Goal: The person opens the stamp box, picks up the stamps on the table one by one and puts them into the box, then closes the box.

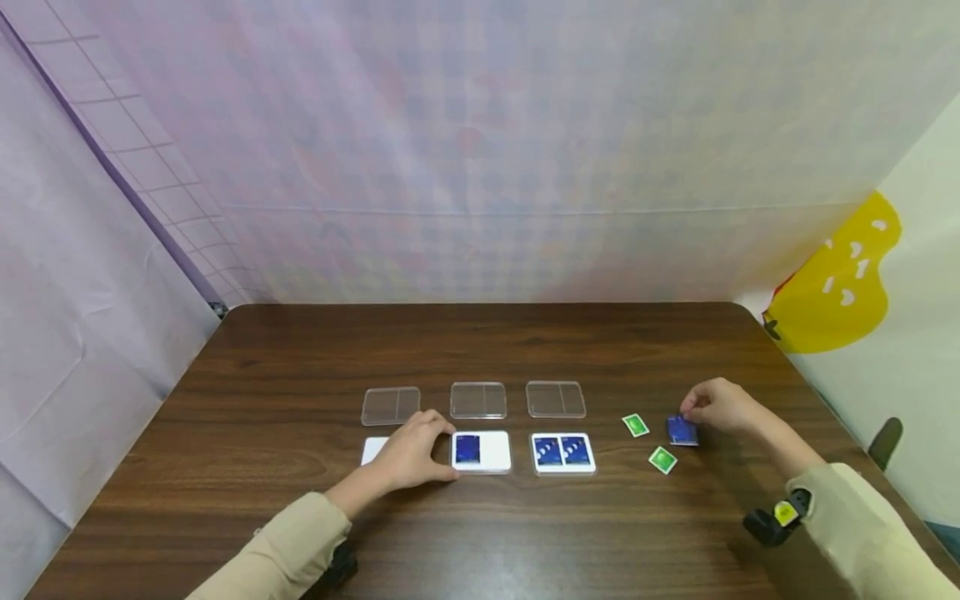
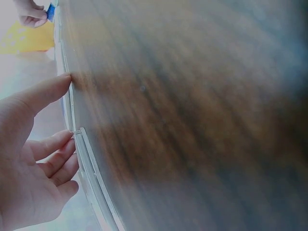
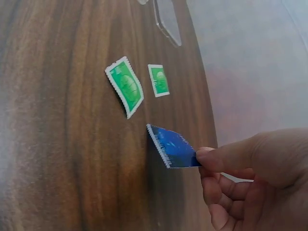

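Note:
My right hand point(image 1: 722, 405) pinches a dark blue postage stamp point(image 3: 173, 148) with a white perforated edge between thumb and fingers, at the table's right side. Two green stamps, one nearer point(image 1: 663, 460) and one farther point(image 1: 635, 425), lie flat just left of it. My left hand point(image 1: 414, 450) holds the left end of the middle clear plastic case point(image 1: 495, 452), thumb at its near corner and forefinger at its far corner. That case has a white insert with one dark blue stamp point(image 1: 468, 449) on its left half. Beneath the left hand, another white-lined case point(image 1: 372, 450) is mostly hidden.
To the right, a third white-lined case point(image 1: 591, 454) bears two blue stamps with moon shapes. Behind stand three clear lids in a row: left point(image 1: 390, 406), middle point(image 1: 478, 401) and right point(image 1: 556, 400). A pale curtain point(image 1: 480, 150) hangs behind the wooden table point(image 1: 480, 533).

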`<state>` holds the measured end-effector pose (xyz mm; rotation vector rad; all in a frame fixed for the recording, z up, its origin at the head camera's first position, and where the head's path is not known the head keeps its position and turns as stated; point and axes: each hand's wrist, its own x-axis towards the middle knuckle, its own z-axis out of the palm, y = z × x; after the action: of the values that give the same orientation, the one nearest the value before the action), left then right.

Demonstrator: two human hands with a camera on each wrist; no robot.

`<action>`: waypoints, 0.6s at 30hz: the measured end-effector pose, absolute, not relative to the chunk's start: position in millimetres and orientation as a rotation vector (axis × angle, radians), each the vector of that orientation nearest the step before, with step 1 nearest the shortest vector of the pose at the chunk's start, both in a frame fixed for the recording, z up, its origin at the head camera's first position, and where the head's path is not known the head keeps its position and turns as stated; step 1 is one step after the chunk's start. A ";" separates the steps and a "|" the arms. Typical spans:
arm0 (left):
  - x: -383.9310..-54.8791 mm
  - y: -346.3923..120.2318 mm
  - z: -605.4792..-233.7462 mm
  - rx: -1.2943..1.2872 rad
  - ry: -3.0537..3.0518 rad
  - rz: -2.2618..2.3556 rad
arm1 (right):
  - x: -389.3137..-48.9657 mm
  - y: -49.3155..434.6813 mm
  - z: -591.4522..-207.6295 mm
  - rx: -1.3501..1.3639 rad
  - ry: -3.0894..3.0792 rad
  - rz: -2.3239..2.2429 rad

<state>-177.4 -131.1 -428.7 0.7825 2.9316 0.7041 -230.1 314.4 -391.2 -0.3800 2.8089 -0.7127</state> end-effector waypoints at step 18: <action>-177.4 -131.0 -429.4 0.788 2.945 0.696 | -228.1 281.8 -361.0 -0.589 2.735 -0.818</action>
<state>-177.4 -131.0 -429.4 0.7879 2.9454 0.6960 -228.1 281.8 -361.0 -0.5890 2.7354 -0.8184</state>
